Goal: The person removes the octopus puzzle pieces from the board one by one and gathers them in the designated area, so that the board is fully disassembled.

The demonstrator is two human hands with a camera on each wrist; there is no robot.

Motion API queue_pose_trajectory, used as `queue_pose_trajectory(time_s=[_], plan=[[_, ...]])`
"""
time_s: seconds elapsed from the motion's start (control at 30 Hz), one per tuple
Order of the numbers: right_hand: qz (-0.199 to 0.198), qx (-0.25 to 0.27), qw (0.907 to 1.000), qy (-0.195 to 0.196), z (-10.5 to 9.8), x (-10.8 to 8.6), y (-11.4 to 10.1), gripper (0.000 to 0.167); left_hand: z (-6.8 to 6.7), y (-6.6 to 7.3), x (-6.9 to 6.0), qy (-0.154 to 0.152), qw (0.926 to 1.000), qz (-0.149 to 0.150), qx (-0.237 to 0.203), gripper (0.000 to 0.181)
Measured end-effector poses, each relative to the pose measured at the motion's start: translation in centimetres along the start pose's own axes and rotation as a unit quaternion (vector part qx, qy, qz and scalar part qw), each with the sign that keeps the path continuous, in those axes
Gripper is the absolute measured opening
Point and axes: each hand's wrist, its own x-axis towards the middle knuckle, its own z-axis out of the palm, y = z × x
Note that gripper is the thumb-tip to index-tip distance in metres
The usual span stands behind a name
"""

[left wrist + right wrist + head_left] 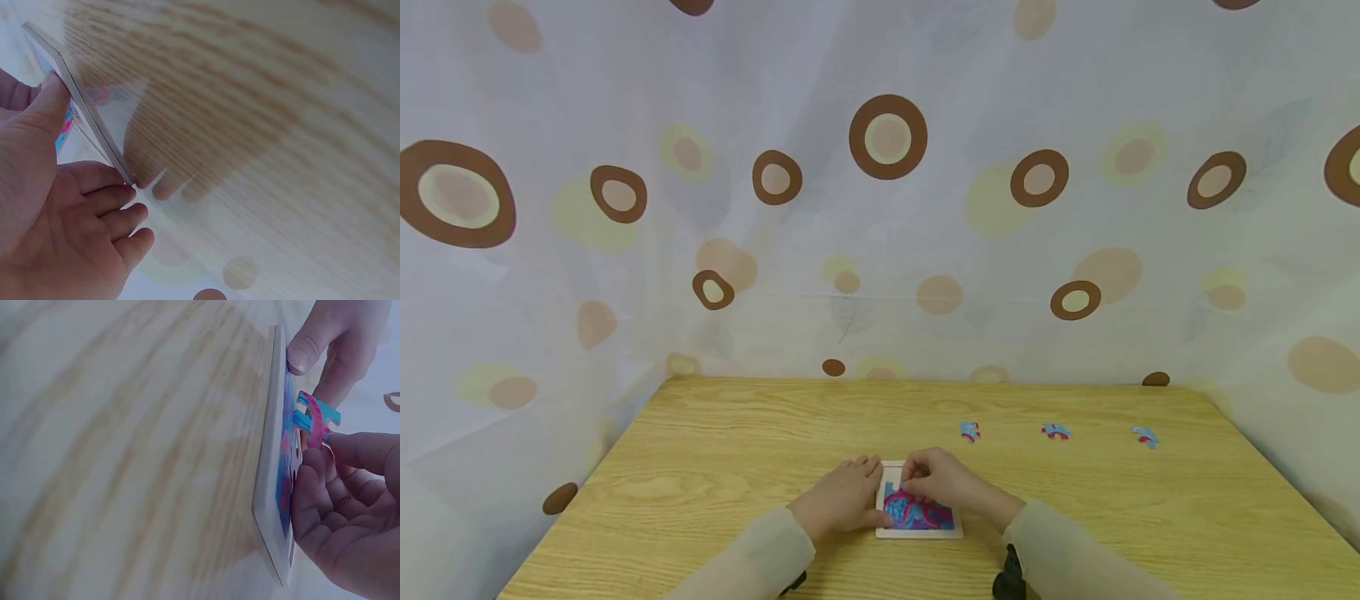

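A small jigsaw board (919, 534) with a pale frame lies on the table, its picture partly filled in blue, pink and purple. My left hand (842, 498) rests at the board's left side. Its thumb (53, 103) presses on the board's face while the other fingers extend loosely along the edge. Over the upper part of the picture, my right hand (951, 483) pinches a blue and pink jigsaw piece (317, 422) between thumb and fingertips. In the right wrist view that piece stands tilted up from the board, one end close to its surface; whether it touches cannot be told.
Three loose jigsaw pieces lie farther back on the wooden table (737, 433): one piece (970, 432) behind the board, another piece (1056, 431) to its right, and a third piece (1146, 436) farthest right. A spotted curtain (887, 233) hangs around the table's back and sides.
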Motion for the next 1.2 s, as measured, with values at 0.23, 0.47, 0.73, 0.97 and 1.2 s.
queue_pose_trajectory(time_s=[0.23, 0.47, 0.73, 0.97, 1.2], plan=[[0.014, 0.049, 0.9987, 0.007, -0.9, -0.4, 0.2, 0.009, -0.1, 0.1, 0.0, -0.002, 1.0, -0.001, -0.002, 0.078], [0.018, 0.048, 0.998, 0.036, -3.4, -1.5, 1.4, 0.01, -0.4, 0.4, -0.1, -0.006, 0.9999, -0.006, -0.012, 0.078], [0.028, 0.024, 0.9982, 0.047, -6.2, -3.5, 2.9, 0.011, -0.4, 0.4, -0.3, -0.005, 0.9998, -0.007, -0.018, 0.078], [0.032, -0.001, 0.9994, 0.008, -7.3, -5.3, 4.4, 0.013, -0.5, 0.4, -0.3, -0.007, 0.9998, -0.01, -0.013, 0.078], [0.056, 0.005, 0.9982, -0.022, -7.9, -6.6, 4.8, 0.014, -0.3, 0.3, -0.2, -0.007, 0.9999, -0.008, -0.008, 0.079]])
